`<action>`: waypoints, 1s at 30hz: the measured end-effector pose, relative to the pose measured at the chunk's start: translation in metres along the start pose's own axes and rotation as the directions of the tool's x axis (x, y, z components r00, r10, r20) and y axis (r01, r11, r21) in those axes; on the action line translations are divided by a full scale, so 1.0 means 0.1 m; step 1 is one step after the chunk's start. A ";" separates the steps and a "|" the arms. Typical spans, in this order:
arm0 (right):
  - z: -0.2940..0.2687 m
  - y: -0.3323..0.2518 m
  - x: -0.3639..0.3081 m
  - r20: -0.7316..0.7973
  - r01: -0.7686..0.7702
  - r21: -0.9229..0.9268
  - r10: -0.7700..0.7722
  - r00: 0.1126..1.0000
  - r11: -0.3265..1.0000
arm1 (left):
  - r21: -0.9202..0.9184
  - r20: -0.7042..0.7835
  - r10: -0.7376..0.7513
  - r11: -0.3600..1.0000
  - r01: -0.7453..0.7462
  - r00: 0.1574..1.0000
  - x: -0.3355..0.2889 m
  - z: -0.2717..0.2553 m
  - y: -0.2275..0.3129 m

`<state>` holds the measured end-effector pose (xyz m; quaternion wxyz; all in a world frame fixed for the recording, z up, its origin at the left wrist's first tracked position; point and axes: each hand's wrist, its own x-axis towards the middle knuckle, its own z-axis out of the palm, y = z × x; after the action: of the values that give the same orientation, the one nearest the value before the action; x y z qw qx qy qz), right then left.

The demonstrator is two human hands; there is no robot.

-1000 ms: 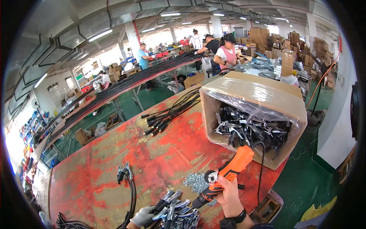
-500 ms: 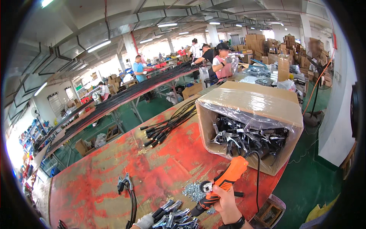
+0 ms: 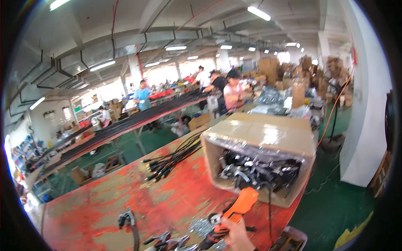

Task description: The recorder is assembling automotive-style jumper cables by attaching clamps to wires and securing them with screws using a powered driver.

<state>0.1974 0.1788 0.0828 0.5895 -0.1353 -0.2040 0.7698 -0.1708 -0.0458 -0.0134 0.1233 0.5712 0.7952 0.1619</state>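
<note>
My right hand (image 3: 238, 235) is wrapped round an orange-and-black corded power tool (image 3: 243, 203). The tool slants, its black nose pointing down to the left, and its cable hangs near the box. Beside the nose lies a pile of small silver metal fasteners (image 3: 201, 226). Several silver clamps with black handles (image 3: 178, 242) lie at the lower edge, blurred. Only a pale sliver of my gloved left hand (image 3: 150, 248) shows beside them; its fingers are out of sight. Further left, a black-and-silver clamp (image 3: 127, 218) lies with dark cables attached.
A tipped cardboard box (image 3: 259, 129) holds many black-and-silver clamps (image 3: 259, 167). Left of it lies a bundle of black cables (image 3: 173, 161) on the worn red table (image 3: 100, 196). A plastic bin (image 3: 291, 239) stands below the right edge. Several people work at tables beyond.
The whole view has shifted and blurred, with the table scene lower and further left. My right hand still holds the power tool. My left hand has nearly slipped out at the lower edge.
</note>
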 end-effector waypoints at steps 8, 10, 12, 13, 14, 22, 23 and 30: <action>0.18 0.01 -0.01 -0.245 0.004 -0.091 -0.026 0.969 0.996 | -0.150 -0.054 0.013 0.988 -0.021 0.998 0.52 0.49 0.29; 0.18 -0.08 -0.10 -0.241 -0.043 -0.077 0.023 0.970 0.996 | -0.134 -0.031 -0.008 0.991 0.004 0.999 0.28 0.35 0.27; 0.24 -0.12 -0.06 -0.261 -0.048 -0.050 0.033 0.965 0.998 | -0.313 -0.041 -0.094 0.947 0.077 0.995 0.30 0.31 0.16; 0.28 -0.12 -0.08 -0.273 -0.059 -0.039 0.046 0.961 0.998 | -0.488 -0.053 -0.175 0.864 0.128 0.983 0.32 0.29 0.11; 0.31 -0.13 -0.07 -0.308 -0.049 -0.063 0.027 0.951 0.997 | -0.647 -0.057 -0.250 0.746 0.156 0.966 0.36 0.27 0.09; 0.22 -0.07 -0.08 -0.026 -0.183 0.012 0.184 0.983 0.983 | -0.911 -0.316 -0.479 0.393 -0.121 0.819 0.17 -1.00 1.32; 0.26 -0.05 -0.11 -0.076 -0.148 -0.017 0.147 0.986 0.989 | -0.904 -0.362 -0.469 0.387 -0.181 0.806 0.20 -1.15 1.41; 0.39 -0.12 -0.26 0.013 -0.072 -0.005 0.072 0.997 0.997 | -0.979 -0.087 -0.445 0.204 0.006 0.891 -0.10 -1.02 1.88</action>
<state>0.1968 0.1505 0.1215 0.5597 -0.1386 -0.2047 0.7910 -0.0431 -0.0112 0.1555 0.3251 0.2081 0.6083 0.6935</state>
